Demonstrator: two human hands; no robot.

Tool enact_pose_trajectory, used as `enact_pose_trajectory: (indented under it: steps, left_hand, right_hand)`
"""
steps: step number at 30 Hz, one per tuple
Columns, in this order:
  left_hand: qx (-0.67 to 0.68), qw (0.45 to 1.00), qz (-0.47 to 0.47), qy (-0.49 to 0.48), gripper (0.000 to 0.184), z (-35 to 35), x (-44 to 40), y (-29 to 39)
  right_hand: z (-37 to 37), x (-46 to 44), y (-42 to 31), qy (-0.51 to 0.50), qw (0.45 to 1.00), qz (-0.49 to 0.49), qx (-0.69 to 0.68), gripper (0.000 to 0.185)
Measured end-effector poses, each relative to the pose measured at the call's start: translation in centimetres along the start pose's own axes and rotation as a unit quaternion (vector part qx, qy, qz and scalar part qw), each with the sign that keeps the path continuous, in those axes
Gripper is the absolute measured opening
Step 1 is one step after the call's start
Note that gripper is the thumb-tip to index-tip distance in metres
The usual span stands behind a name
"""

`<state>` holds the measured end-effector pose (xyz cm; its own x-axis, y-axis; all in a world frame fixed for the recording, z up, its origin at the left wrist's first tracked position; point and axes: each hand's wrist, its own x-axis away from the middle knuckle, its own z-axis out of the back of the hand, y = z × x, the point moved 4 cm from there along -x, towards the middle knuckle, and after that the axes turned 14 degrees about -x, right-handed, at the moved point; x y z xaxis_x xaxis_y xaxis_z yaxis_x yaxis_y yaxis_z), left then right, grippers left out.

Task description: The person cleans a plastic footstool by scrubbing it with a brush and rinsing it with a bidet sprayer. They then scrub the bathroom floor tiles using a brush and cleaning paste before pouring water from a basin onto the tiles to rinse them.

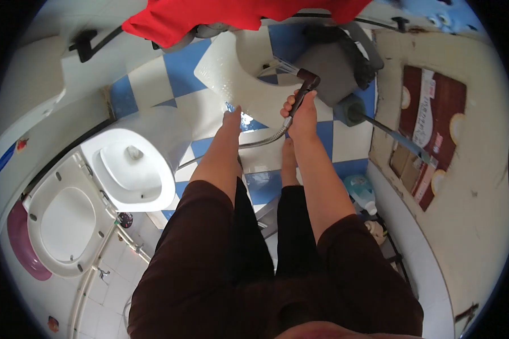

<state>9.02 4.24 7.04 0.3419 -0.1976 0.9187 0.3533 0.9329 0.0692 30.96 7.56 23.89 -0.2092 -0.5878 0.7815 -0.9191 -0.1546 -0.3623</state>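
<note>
My right hand [303, 114] is closed around the handle of a dark brown hand-held sprayer [306, 83]. Water streams from its head toward the upper left. A flexible metal hose [266, 140] runs from the handle to the left, behind my left forearm. A large white curved panel [223, 65] with a rounded cutout is wet, with droplets on its surface. At the panel's lower edge is my left hand [232, 117], its fingers bent and partly hidden; it seems to grip that edge.
A white toilet [167, 189] with its lid [68, 223] raised stands on the left. Blue and white tiles [185, 68] cover the wet floor. To the right are a grey bin [328, 68], a toilet brush [390, 133] and a detergent bottle [361, 192]. Red cloth [237, 14] hangs ahead.
</note>
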Motion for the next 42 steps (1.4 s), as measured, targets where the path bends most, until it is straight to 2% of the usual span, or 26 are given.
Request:
enact_pose_trajectory:
  steps: [1, 4, 7, 10, 13, 16, 19, 23, 26, 27, 30, 31, 34, 35, 36, 38, 40, 42]
  left_hand:
    - [0.036, 0.999, 0.005, 0.016, 0.078, -0.1, -1.7, 0.4]
    - [0.177, 0.981, -0.039, -0.072, 0.073, -1.0, -5.4, 0.7]
    - [0.249, 0.953, -0.032, -0.17, 0.07, -1.8, -4.8, 1.7]
    - [0.35, 0.916, -0.091, -0.174, 0.071, -1.3, -2.9, 1.1]
    - [0.367, 0.917, -0.088, -0.128, 0.063, 1.2, -1.8, -2.8]
    - [0.42, 0.902, -0.029, -0.094, 0.06, 4.2, -3.5, -7.9]
    - [0.45, 0.89, -0.001, -0.078, 0.057, 7.4, -5.4, -9.8]
    - [0.449, 0.893, 0.022, 0.041, 0.057, 11.8, -9.3, -8.4]
    - [0.502, 0.86, -0.018, 0.088, 0.058, 14.3, -12.9, -7.4]
    - [0.526, 0.844, -0.034, 0.101, 0.058, 14.3, -13.6, -7.1]
    - [0.434, 0.885, 0.169, 0.02, 0.059, 11.5, -7.2, -3.7]
    - [0.393, 0.902, 0.155, -0.085, 0.061, 10.4, -5.6, -2.8]
    - [0.561, 0.812, -0.033, -0.158, 0.062, 8.5, -6.6, -2.2]
    - [0.621, 0.772, -0.022, -0.131, 0.063, 8.4, -6.8, -2.1]
    - [0.629, 0.77, -0.039, -0.098, 0.063, 8.4, -7.0, -2.0]
    - [0.64, 0.764, -0.075, -0.036, 0.061, 8.2, -6.2, -1.4]
    - [0.512, 0.855, -0.039, -0.069, 0.056, 6.5, -5.2, -0.8]
    - [0.368, 0.922, -0.03, -0.119, 0.052, 5.0, -4.4, -0.1]
  right_hand:
    - [0.3, -1.1, 0.6, 0.007, 1.0, -0.007, 0.002, 0.044]
    - [1.6, -2.9, 2.6, -0.034, 0.997, -0.059, 0.028, 0.044]
    - [2.4, -3.2, 3.5, -0.013, 0.999, -0.042, 0.031, 0.044]
    - [2.6, -2.8, 4.2, -0.023, 0.998, -0.053, 0.035, 0.044]
    - [1.6, -2.0, 5.1, -0.025, 0.997, -0.064, 0.026, 0.044]
    - [0.1, -1.9, 7.1, -0.04, 0.993, -0.104, 0.038, 0.045]
    - [-2.1, -1.8, 8.7, -0.062, 0.992, -0.097, 0.045, 0.044]
    - [-3.0, -3.0, 10.4, -0.081, 0.986, -0.126, 0.073, 0.045]
    - [-2.8, -3.6, 10.0, -0.08, 0.994, -0.056, 0.052, 0.045]
    - [-2.5, -3.9, 9.4, -0.053, 0.998, -0.036, 0.027, 0.045]
    - [-1.0, -4.8, 7.9, -0.033, 0.999, -0.004, -0.006, 0.045]
    - [-0.8, -4.8, 7.6, -0.04, 0.999, -0.002, 0.006, 0.045]
    - [0.0, -4.7, 6.5, -0.042, 0.999, 0.022, 0.002, 0.045]
    - [0.3, -4.9, 5.8, -0.031, 0.998, 0.047, -0.025, 0.044]
    - [0.5, -5.2, 5.0, -0.021, 0.996, 0.073, -0.053, 0.043]
    - [1.0, -6.0, 4.2, -0.021, 0.997, 0.053, -0.059, 0.043]
    - [1.7, -5.8, 3.4, -0.029, 0.998, 0.044, -0.027, 0.043]
    - [1.6, -4.7, 3.5, -0.052, 0.997, 0.04, 0.042, 0.045]
